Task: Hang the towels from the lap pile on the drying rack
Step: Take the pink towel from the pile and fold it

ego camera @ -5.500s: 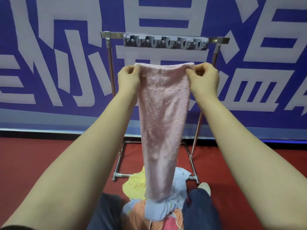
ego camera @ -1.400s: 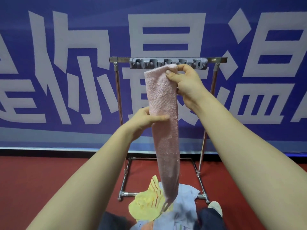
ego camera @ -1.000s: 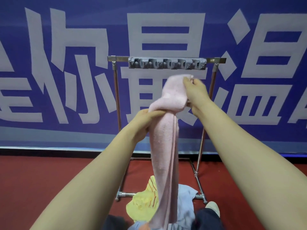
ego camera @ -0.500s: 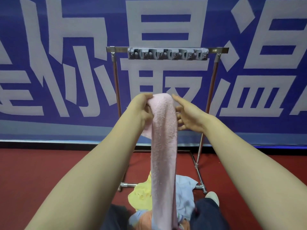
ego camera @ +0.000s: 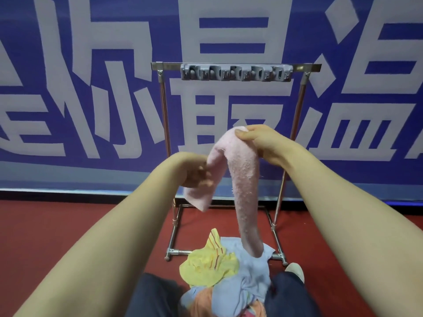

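The right hand pinches the pink towel at its fold before the rack; the blurred left hand touches it, grip unclear.

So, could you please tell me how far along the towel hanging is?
Nothing hung yet: the drying rack holds no towel. In hand: the pink towel, pinched at its fold by the right hand, short end in the blurred left hand. Left: the lap pile, yellow, blue and orange.

1. I see the pink towel bent into an upside-down U and pinched at the bend by my right hand. Its long end hangs down to the lap pile.
2. The pile is crumpled yellow, pale blue and orange towels.
3. The metal drying rack stands upright behind it.
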`<state>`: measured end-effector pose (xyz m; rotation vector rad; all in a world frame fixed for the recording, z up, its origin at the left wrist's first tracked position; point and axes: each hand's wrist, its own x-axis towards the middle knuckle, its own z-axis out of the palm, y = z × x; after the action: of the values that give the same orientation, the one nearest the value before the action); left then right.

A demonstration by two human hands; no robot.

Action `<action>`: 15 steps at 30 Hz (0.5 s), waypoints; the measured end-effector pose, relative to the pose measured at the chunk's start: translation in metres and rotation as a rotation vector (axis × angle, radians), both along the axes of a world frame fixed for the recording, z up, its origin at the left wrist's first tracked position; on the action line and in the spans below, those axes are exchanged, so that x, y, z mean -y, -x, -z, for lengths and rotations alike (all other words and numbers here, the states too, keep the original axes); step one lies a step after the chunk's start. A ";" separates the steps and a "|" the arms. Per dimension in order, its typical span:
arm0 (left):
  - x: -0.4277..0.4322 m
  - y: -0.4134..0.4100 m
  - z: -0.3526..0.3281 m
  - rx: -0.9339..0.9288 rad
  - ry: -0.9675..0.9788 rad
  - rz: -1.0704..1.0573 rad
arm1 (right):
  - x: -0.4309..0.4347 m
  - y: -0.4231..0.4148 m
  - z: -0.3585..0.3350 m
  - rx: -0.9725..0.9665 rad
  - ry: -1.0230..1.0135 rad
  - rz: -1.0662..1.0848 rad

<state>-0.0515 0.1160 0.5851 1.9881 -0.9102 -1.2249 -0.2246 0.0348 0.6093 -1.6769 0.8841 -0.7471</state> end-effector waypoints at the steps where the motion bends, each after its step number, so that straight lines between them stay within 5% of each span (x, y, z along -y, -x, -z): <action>1: 0.000 0.001 0.002 0.178 -0.003 0.042 | 0.000 -0.004 -0.003 -0.046 0.014 0.000; 4: 0.009 -0.001 -0.001 0.402 0.270 -0.062 | -0.001 -0.015 -0.009 -0.108 0.012 0.002; 8: 0.022 0.005 -0.025 0.055 0.699 -0.006 | -0.006 -0.017 -0.017 -0.079 -0.040 -0.070; 15: 0.031 0.022 -0.043 -0.018 0.547 0.191 | -0.006 -0.005 -0.042 -0.063 -0.119 -0.093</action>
<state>-0.0731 0.0850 0.6285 1.4789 -1.2891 -0.9537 -0.2200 0.0411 0.6510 -1.6318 0.8713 -0.5705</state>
